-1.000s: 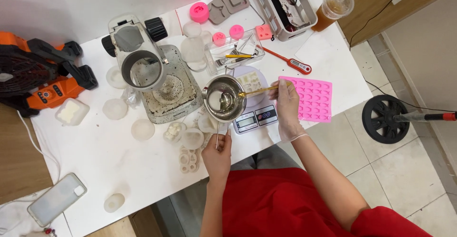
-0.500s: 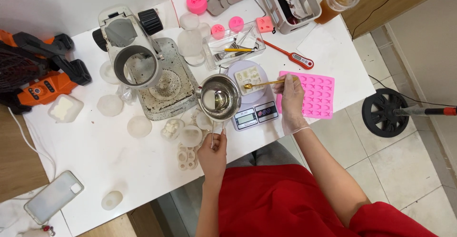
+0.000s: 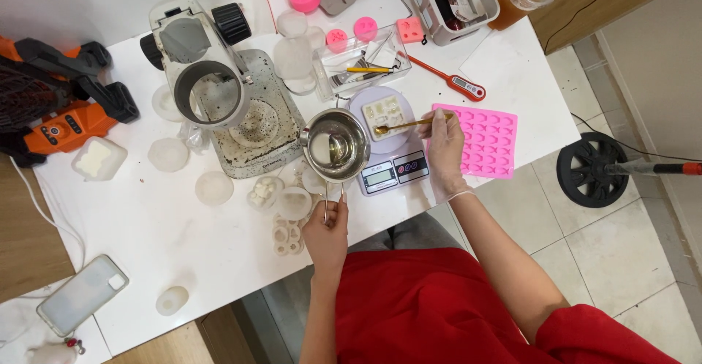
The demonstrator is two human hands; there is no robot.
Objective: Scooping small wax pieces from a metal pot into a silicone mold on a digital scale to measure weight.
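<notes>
Stainless steel pouring pot is hanging in the air just left of the little kitchen scale, and the left hand is clamped around the end of its long thin handle, fingers wrapped tight. Half a second back the pot was sitting a bit further left and away from the scale, so it's been drifting in toward the pan, and the whole view has been sliding too since the head is moving.

Right hand is gloved in something clear and is pinching a gold spoon between thumb and fingers. A second ago that spoon was reaching into the pot; now its bowl is hovering over the small white mould resting on the scale pan, just ahead of the fingertips. So it's looking like whatever's in the pot is getting ladled over in small spoonfuls, not poured, and weighed while it goes. Can't tell if the spoon is full or empty from here.

Pink silicone mould tray is lying right beside the right hand, partly under the wrist. Red probe thermometer is just beyond it. White silicone moulds are clustered close to the left hand
</notes>
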